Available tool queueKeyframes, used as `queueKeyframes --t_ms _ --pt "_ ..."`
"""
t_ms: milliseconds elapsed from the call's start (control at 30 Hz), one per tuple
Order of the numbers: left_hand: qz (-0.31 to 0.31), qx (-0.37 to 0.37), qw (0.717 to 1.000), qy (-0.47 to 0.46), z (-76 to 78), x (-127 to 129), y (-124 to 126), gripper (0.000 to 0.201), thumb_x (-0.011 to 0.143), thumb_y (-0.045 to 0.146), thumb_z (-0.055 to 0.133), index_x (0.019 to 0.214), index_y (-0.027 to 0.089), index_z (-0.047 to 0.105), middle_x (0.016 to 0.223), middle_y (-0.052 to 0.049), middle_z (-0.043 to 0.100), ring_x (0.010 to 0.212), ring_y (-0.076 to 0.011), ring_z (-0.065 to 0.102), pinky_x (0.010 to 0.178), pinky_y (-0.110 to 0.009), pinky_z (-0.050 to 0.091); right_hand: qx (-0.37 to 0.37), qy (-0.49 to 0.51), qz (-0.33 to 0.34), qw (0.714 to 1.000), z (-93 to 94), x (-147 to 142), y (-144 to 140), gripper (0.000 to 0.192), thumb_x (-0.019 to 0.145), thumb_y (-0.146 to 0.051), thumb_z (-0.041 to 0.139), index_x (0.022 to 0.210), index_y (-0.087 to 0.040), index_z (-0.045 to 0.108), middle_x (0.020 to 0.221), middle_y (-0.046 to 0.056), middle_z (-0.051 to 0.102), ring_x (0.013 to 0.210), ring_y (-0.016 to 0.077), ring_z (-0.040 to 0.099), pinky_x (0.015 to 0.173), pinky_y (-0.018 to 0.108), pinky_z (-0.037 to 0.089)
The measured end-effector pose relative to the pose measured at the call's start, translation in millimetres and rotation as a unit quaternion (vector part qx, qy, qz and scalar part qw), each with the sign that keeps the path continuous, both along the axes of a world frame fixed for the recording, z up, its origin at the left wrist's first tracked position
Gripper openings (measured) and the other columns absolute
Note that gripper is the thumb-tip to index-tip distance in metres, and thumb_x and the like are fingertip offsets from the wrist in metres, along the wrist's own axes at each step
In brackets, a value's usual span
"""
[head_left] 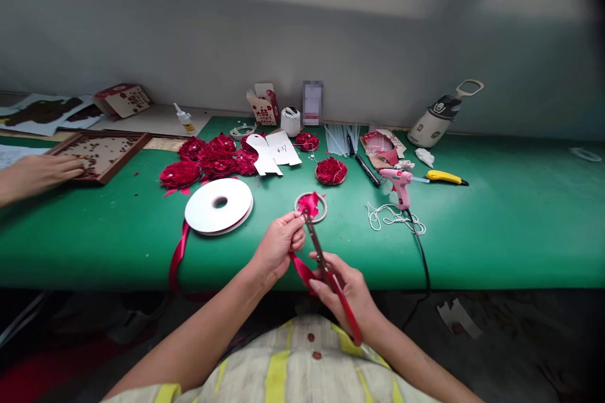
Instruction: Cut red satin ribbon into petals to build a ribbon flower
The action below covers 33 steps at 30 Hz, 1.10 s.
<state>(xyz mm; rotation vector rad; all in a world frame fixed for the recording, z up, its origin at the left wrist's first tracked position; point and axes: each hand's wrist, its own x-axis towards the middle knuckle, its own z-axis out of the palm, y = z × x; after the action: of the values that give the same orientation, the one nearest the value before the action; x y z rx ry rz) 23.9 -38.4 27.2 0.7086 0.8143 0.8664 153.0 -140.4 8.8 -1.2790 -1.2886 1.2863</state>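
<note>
My left hand pinches a strip of red ribbon near the front edge of the green table. My right hand grips red-handled scissors, whose blades point up toward my left fingertips and meet the ribbon there. Just beyond lies a small ring with red ribbon petals. The ribbon trails left to a white ribbon spool and hangs over the table edge.
Several finished red ribbon flowers lie behind the spool, another to their right. A pink glue gun with its black cord, white string, a yellow knife, glue sticks and a bottle are at the right. Another person's hand touches a brown tray.
</note>
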Motion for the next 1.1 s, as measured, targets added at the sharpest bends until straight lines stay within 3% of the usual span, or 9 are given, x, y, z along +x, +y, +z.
queueKeyframes --t_ms 100,167,333,467,633,833,1100 --pt "0.021 0.049 0.997 0.053 -2.5 -5 2 0.019 0.075 0.032 0.062 0.076 0.014 0.056 0.04 0.01 0.03 0.035 -0.002 0.023 0.036 -0.016 0.015 -0.022 -0.053 -0.015 0.998 15.7 27 2 0.037 0.081 -0.031 0.056 0.116 -0.022 0.05 0.089 0.003 0.062 0.075 0.0163 0.06 0.067 0.026 0.049" --pt "0.014 0.067 0.994 0.084 -0.6 -8 2 0.021 0.076 0.035 0.061 0.08 0.015 0.057 0.039 0.01 0.032 0.035 -0.0027 0.025 0.037 -0.017 0.018 -0.036 -0.094 0.021 0.995 25.2 47 4 0.033 0.082 -0.033 0.055 0.113 -0.021 0.052 0.084 0.002 0.061 0.07 0.0152 0.057 0.062 0.025 0.047" --pt "-0.032 0.092 0.99 0.102 9.9 -7 4 0.023 0.077 0.037 0.059 0.08 0.014 0.057 0.058 0.0 0.059 0.046 -0.0076 0.048 0.045 -0.019 0.033 -0.072 -0.121 0.112 0.984 37.1 75 14 0.028 0.084 -0.04 0.051 0.1 -0.019 0.059 0.07 0.001 0.059 0.059 0.0139 0.053 0.054 0.024 0.043" --pt "-0.06 0.076 0.99 0.108 8.5 -3 11 0.024 0.076 0.038 0.06 0.078 0.015 0.056 0.053 0.002 0.054 0.043 -0.006 0.042 0.041 -0.017 0.028 -0.033 -0.203 0.114 0.972 40.8 73 31 0.027 0.084 -0.043 0.05 0.098 -0.021 0.058 0.065 -0.002 0.055 0.056 0.0115 0.045 0.053 0.022 0.037" --pt "-0.035 0.058 0.99 0.128 -5.7 1 16 0.025 0.074 0.04 0.061 0.081 0.016 0.059 0.043 0.007 0.043 0.041 -0.0043 0.035 0.04 -0.015 0.023 -0.014 -0.284 0.094 0.954 37.7 61 53 0.031 0.083 -0.051 0.047 0.094 -0.023 0.056 0.057 -0.004 0.048 0.051 0.0121 0.041 0.049 0.022 0.03" --pt "-0.005 0.031 0.99 0.138 -18.1 4 22 0.026 0.075 0.04 0.06 0.081 0.015 0.057 0.042 0.007 0.043 0.039 -0.0045 0.035 0.039 -0.016 0.023 -0.025 -0.299 0.106 0.948 32.4 53 66 0.033 0.084 -0.053 0.045 0.094 -0.023 0.055 0.054 -0.005 0.045 0.046 0.0117 0.037 0.046 0.022 0.026" --pt "0.007 0.007 0.988 0.157 -23.3 6 32 0.023 0.079 0.039 0.057 0.083 0.017 0.055 0.04 0.007 0.044 0.038 -0.0053 0.035 0.04 -0.017 0.025 -0.046 -0.291 0.114 0.949 30.9 53 80 0.031 0.082 -0.052 0.049 0.093 -0.023 0.056 0.052 -0.005 0.044 0.045 0.0111 0.034 0.045 0.022 0.025"
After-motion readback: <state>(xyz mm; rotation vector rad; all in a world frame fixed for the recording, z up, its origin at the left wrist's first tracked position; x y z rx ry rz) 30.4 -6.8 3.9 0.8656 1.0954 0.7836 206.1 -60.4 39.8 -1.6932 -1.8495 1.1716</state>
